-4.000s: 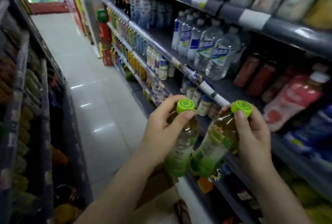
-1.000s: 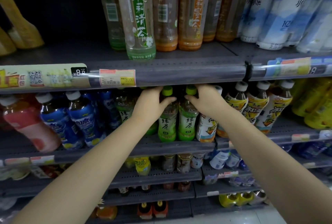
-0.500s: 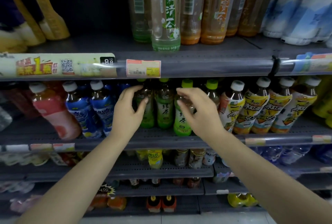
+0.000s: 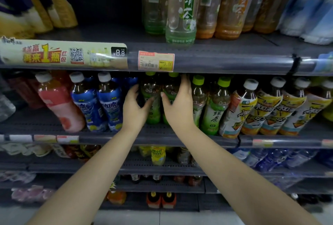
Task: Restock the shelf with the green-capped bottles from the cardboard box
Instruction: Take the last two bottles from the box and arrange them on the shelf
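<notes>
Several green-capped tea bottles stand in a row on the middle shelf point(image 4: 45, 122). My left hand point(image 4: 134, 111) wraps the left side of one green-capped bottle point(image 4: 151, 96), thumb across its front. Beside it, my right hand point(image 4: 178, 107) holds a second green-capped bottle point(image 4: 169, 89), with the thumb on its front and the fingers up along its right side. Both of these bottles sit upright, set back under the upper shelf rail. Two more green-capped bottles point(image 4: 215, 105) stand just right of my right hand, nearer the shelf's front. The cardboard box is out of view.
Blue-labelled bottles point(image 4: 90, 105) and a pink one point(image 4: 57, 105) crowd the left side, yellow-labelled white-capped bottles point(image 4: 252, 109) the right. The upper shelf rail with its price tag point(image 4: 155, 60) hangs low over the caps. Tall bottles point(image 4: 180, 8) stand above, more stock below.
Four seconds ago I held two bottles in the aisle. Since half a second ago both hands have reached deeper into the shelf and closed on the two back bottles.
</notes>
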`<state>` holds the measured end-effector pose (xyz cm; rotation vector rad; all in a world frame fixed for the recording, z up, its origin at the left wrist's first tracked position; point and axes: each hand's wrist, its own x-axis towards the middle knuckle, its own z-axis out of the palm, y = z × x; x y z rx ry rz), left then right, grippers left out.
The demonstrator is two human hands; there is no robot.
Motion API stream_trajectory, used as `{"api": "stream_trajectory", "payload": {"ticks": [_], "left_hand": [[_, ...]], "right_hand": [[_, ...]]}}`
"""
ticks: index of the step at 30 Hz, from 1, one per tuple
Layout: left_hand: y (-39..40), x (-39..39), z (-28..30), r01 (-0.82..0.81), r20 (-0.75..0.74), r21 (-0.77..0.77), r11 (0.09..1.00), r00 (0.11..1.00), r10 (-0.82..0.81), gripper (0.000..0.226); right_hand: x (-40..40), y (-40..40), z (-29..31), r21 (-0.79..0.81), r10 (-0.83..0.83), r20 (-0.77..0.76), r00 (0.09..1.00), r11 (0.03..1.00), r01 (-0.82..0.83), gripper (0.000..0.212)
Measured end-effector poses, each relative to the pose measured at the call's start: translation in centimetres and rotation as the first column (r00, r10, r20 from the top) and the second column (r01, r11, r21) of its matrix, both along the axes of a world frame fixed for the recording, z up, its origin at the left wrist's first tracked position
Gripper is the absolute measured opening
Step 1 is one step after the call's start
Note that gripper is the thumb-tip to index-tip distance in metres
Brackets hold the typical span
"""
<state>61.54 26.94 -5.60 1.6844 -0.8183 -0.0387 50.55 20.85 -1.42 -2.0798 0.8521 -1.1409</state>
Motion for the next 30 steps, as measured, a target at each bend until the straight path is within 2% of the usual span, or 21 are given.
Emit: {"api": "stream_trajectory", "payload": {"ticks": [7,14,21,25,30], "left_hand": [[-1.8,0.0,-0.7,-0.07,-0.007,0.0,0.998,0.998,0.07,0.077],[-2.0,0.5,-1.0,-0.085,0.043,-0.008,0.996,0.995,0.085,0.074],[-1.3,1.5,-0.9,-0.04,0.05,0.039,0.998,0.998,0.039,0.072],[-0.5,1.3,-0.9,-0.018,0.045,0.006,1.0,0.999,0.018,0.068],[0.5,1.3,-0.6,-0.011,0.046,-0.059,0.998,0.999,0.014,0.059]], "right_hand": [[1.6,-0.3,-0.1,0.005,-0.103,-0.003,0.995,0.995,0.103,0.073],[1.2,-1.4,1.1,-0.079,-0.144,-0.098,0.985,0.987,0.137,0.054],[1.6,-1.3,1.1,0.051,-0.114,0.032,0.993,0.992,0.112,0.048],[1.7,-1.5,1.3,0.013,-0.125,0.088,0.988,0.992,0.125,0.043],[1.2,-1.0,1.2,-0.035,-0.021,0.123,0.992,0.999,0.026,0.025]]}}
